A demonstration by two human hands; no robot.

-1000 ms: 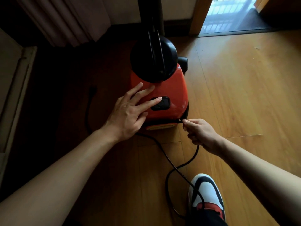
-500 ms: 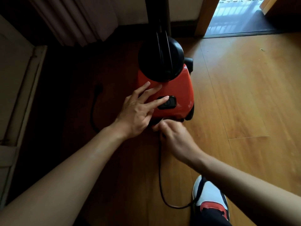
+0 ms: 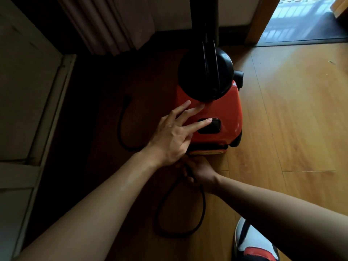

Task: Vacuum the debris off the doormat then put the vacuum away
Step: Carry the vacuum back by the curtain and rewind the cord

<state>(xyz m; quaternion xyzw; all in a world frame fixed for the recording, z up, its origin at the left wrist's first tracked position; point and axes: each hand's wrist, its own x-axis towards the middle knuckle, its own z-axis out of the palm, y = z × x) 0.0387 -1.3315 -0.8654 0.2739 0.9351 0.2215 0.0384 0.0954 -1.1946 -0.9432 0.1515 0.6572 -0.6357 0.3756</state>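
Room: glossy wooden plank floor (image 3: 291,119) catching light from an open doorway (image 3: 301,19) | red canister vacuum with black dome (image 3: 224,113) sitting on it | left grip (image 3: 170,138) lying flat, fingers straight, forefinger touching black oval button (image 3: 214,126) | right grip (image 3: 199,170) curling round black power cord (image 3: 202,210) behind vacuum.

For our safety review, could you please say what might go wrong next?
The left hand touches the black button on the vacuum while the right hand grips the cord at its rear; if it rewinds, that hand might get pinched. The loop lies near the shoe and could snag it.
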